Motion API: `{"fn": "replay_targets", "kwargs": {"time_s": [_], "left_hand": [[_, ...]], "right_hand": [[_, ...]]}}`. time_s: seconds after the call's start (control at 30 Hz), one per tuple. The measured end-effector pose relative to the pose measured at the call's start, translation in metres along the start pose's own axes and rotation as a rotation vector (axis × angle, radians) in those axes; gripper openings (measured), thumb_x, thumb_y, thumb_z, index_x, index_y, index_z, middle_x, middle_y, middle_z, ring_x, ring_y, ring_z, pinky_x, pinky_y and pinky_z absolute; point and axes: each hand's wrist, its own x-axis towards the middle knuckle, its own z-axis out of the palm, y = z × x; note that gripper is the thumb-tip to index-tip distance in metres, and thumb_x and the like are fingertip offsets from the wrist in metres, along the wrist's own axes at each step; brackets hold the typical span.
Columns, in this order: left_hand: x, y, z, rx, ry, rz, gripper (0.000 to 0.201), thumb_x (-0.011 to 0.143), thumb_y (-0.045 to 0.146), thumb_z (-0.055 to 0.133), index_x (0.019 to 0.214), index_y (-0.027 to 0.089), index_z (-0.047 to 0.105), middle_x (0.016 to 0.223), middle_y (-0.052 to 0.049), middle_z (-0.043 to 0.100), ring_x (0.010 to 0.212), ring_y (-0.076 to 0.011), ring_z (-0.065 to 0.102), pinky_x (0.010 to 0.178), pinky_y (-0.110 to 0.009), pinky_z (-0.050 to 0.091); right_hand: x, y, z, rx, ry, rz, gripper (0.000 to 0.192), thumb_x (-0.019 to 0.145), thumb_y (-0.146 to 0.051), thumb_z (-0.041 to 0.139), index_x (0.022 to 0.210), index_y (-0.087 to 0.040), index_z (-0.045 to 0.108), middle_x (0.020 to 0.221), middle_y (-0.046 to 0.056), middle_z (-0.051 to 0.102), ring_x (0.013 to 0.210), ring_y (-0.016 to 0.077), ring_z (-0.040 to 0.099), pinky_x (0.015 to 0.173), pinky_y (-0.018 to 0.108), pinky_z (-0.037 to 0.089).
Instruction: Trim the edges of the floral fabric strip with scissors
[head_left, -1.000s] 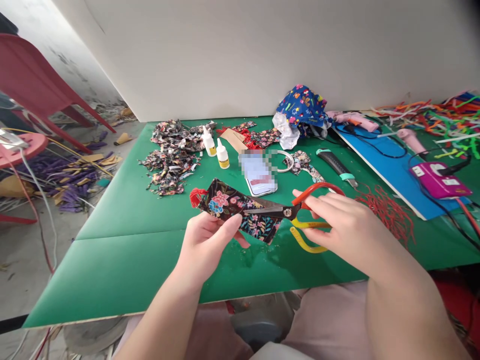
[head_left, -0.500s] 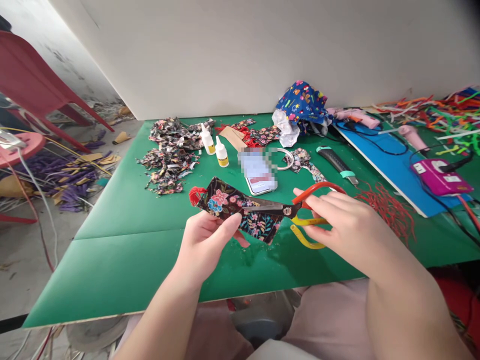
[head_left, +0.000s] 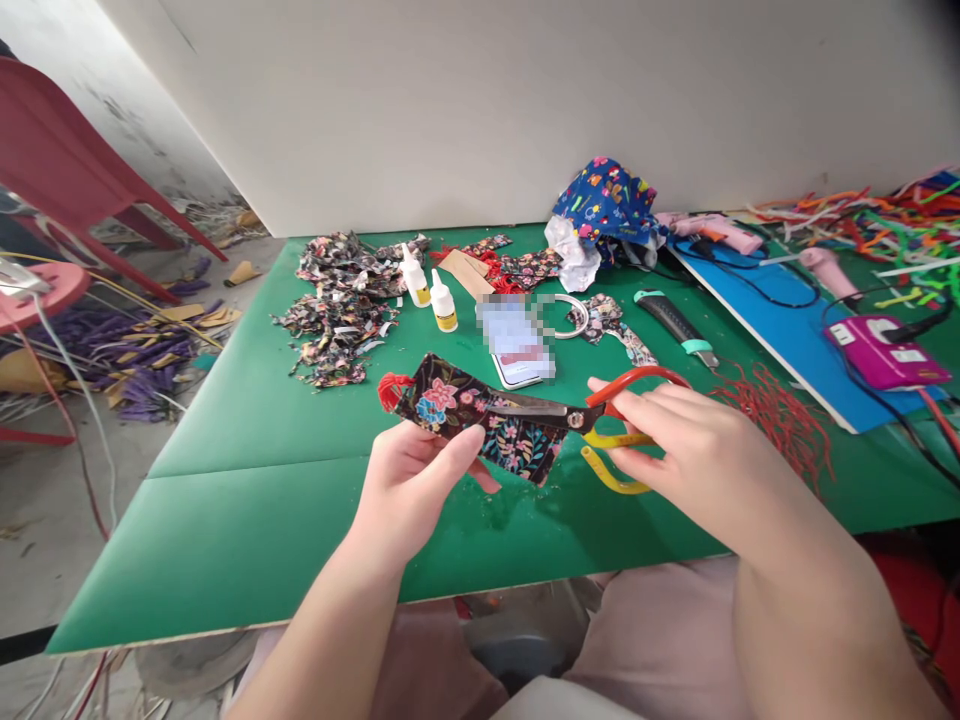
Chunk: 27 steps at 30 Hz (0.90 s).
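Between the thumb and fingers of my left hand (head_left: pixel 420 480) is a black floral fabric piece (head_left: pixel 450 400) with a red yarn tassel (head_left: pixel 393 392) at its left end. My right hand (head_left: pixel 675 440) grips a pair of scissors (head_left: pixel 576 420) with red and yellow handles. Their dark blades lie along the fabric, pointing left toward my left thumb. Whether the blades are cutting into the fabric or only resting on it, I cannot tell. Both hands are above the green table (head_left: pixel 300 550).
Black floral scraps (head_left: pixel 337 310) lie behind left, beside two glue bottles (head_left: pixel 444 303). Past the fabric is a phone (head_left: pixel 517 350). A utility knife (head_left: pixel 676 328), red threads (head_left: pixel 780 420), a blue board (head_left: pixel 780 330) and a magenta box (head_left: pixel 885 355) lie to the right.
The view has shifted very slightly. Both hands, the fabric and the scissors stay in nearly the same position.
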Motion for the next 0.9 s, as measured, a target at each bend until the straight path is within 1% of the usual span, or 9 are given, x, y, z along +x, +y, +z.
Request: {"fn": "replay_targets", "kwargs": {"time_s": [0.1, 0.17, 0.23, 0.3, 0.43, 0.57, 0.7, 0.8, 0.9], "left_hand": [[-0.001, 0.003, 0.000, 0.041, -0.011, -0.015, 0.021, 0.077, 0.035, 0.063, 0.065, 0.018, 0.067, 0.057, -0.002, 0.066, 0.052, -0.0181, 0.061, 0.048, -0.030, 0.051], [-0.001, 0.003, 0.001, 0.049, -0.004, -0.030, 0.023, 0.075, 0.036, 0.064, 0.063, 0.018, 0.066, 0.055, -0.001, 0.064, 0.051, -0.0186, 0.061, 0.048, -0.031, 0.051], [-0.001, 0.002, 0.001, 0.035, 0.008, -0.032, 0.021, 0.074, 0.036, 0.066, 0.064, 0.017, 0.066, 0.058, -0.001, 0.065, 0.052, -0.0185, 0.061, 0.048, -0.031, 0.051], [-0.001, -0.001, 0.000, 0.020, 0.026, -0.006, 0.018, 0.075, 0.034, 0.065, 0.067, 0.017, 0.066, 0.062, -0.001, 0.065, 0.052, -0.0178, 0.061, 0.047, -0.030, 0.051], [-0.001, -0.008, -0.001, 0.020, 0.051, 0.038, 0.013, 0.077, 0.029, 0.064, 0.072, 0.018, 0.068, 0.061, 0.000, 0.065, 0.052, -0.0170, 0.062, 0.046, -0.028, 0.050], [0.000, -0.009, 0.000, -0.002, 0.039, 0.021, 0.012, 0.078, 0.028, 0.064, 0.074, 0.017, 0.067, 0.063, 0.000, 0.065, 0.053, -0.0166, 0.062, 0.047, -0.028, 0.051], [0.002, -0.008, 0.002, -0.027, 0.044, -0.012, 0.013, 0.078, 0.028, 0.064, 0.074, 0.016, 0.067, 0.065, -0.001, 0.066, 0.052, -0.0162, 0.062, 0.047, -0.027, 0.052], [0.003, -0.007, 0.003, -0.061, 0.033, -0.015, 0.012, 0.078, 0.028, 0.064, 0.075, 0.016, 0.067, 0.070, -0.002, 0.068, 0.053, -0.0148, 0.061, 0.047, -0.027, 0.053], [0.004, -0.005, 0.004, -0.089, 0.027, 0.002, 0.011, 0.078, 0.027, 0.063, 0.077, 0.016, 0.066, 0.076, -0.002, 0.068, 0.054, -0.0128, 0.059, 0.045, -0.025, 0.053]], "right_hand": [[0.000, -0.001, 0.000, -0.031, -0.007, 0.012, 0.018, 0.080, -0.016, 0.052, 0.096, -0.015, 0.060, 0.067, 0.003, 0.059, 0.069, 0.0181, 0.055, 0.059, 0.027, 0.039], [0.000, -0.002, 0.000, -0.057, 0.000, 0.008, 0.019, 0.080, -0.016, 0.052, 0.097, -0.016, 0.061, 0.067, 0.002, 0.059, 0.069, 0.0177, 0.056, 0.057, 0.027, 0.038], [0.000, -0.002, 0.000, -0.078, 0.004, 0.003, 0.019, 0.079, -0.016, 0.054, 0.096, -0.016, 0.061, 0.066, 0.001, 0.059, 0.068, 0.0170, 0.056, 0.055, 0.026, 0.037], [-0.001, -0.002, -0.001, -0.100, 0.005, 0.006, 0.018, 0.077, -0.016, 0.056, 0.094, -0.016, 0.062, 0.065, 0.000, 0.058, 0.067, 0.0163, 0.055, 0.053, 0.026, 0.035], [-0.002, -0.001, 0.000, -0.154, 0.020, 0.009, 0.016, 0.075, -0.017, 0.059, 0.090, -0.017, 0.062, 0.063, -0.001, 0.058, 0.066, 0.0149, 0.055, 0.050, 0.025, 0.032], [-0.002, -0.001, 0.001, -0.174, 0.033, 0.004, 0.011, 0.074, -0.017, 0.060, 0.085, -0.018, 0.062, 0.062, -0.001, 0.058, 0.064, 0.0141, 0.056, 0.049, 0.024, 0.031], [-0.002, -0.001, 0.002, -0.176, 0.014, 0.001, 0.006, 0.076, -0.020, 0.056, 0.081, -0.019, 0.061, 0.062, 0.000, 0.061, 0.062, 0.0142, 0.057, 0.048, 0.025, 0.029], [-0.001, 0.001, 0.003, -0.152, 0.022, 0.004, 0.009, 0.078, -0.020, 0.054, 0.082, -0.018, 0.061, 0.062, 0.000, 0.062, 0.061, 0.0142, 0.058, 0.049, 0.025, 0.029], [-0.001, 0.004, 0.006, -0.070, -0.011, 0.023, 0.011, 0.080, -0.021, 0.052, 0.088, -0.019, 0.060, 0.068, 0.001, 0.064, 0.066, 0.0147, 0.059, 0.053, 0.024, 0.034]]}}
